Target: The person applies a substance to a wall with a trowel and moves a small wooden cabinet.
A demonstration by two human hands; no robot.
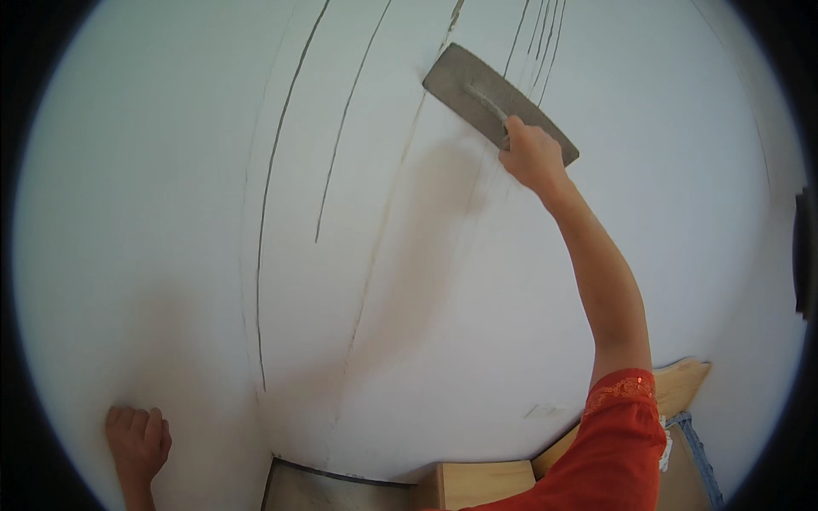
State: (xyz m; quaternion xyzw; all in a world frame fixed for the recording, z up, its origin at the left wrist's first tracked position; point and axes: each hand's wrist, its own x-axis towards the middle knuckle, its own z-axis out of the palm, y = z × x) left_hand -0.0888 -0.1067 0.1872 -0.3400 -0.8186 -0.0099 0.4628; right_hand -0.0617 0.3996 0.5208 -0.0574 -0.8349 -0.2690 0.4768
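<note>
My right hand is wrapped round the handle of a grey rectangular plastering trowel. The trowel's broad metal blade lies slantwise against the white wall, over the upper part of the marked area. Long thin dark lines run down the wall to the left of the blade, and several shorter ones show above it. A faint brownish line passes down from the blade's left end. At the lower left my left hand is closed in a loose fist beside the wall, with nothing seen in it.
Below stand a light wooden box-like piece and a dark-edged surface. A wooden board and a blue strip of cloth or cord are at the lower right. A dark object juts in at the right edge.
</note>
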